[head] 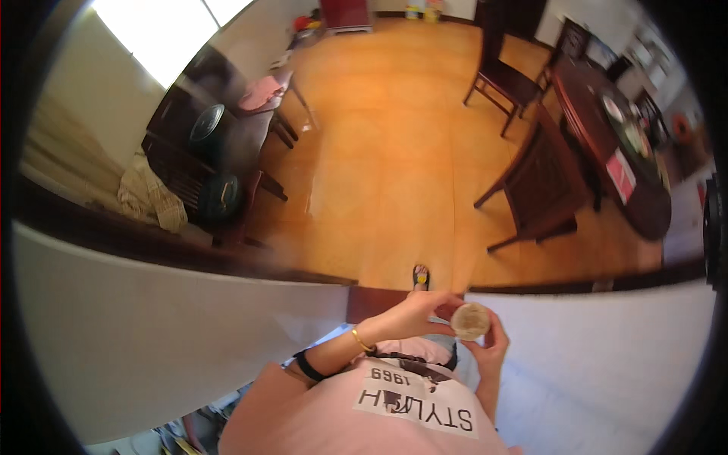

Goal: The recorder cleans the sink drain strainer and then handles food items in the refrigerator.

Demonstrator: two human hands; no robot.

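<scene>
In front of my waist, both hands hold a small round container (470, 322) between them. Its top is pale beige with a mottled tan middle; whether that is a lid or the contents I cannot tell. My left hand (424, 313), with a gold bracelet at the wrist, reaches across and grips its left side with thumb and fingers apart. On the opposite side, the fingers and thumb of my right hand (488, 343) close around its right and lower edge. The container's sides are mostly hidden by the fingers and the steep view.
A doorway with a dark red threshold (372, 304) lies under me, between white walls (574, 347). One sandalled foot (421, 277) is on the orange tiled floor (387, 170). Wooden chairs (540, 182) and an oval table (642, 210) stand right; a dark bench (244, 136) stands left.
</scene>
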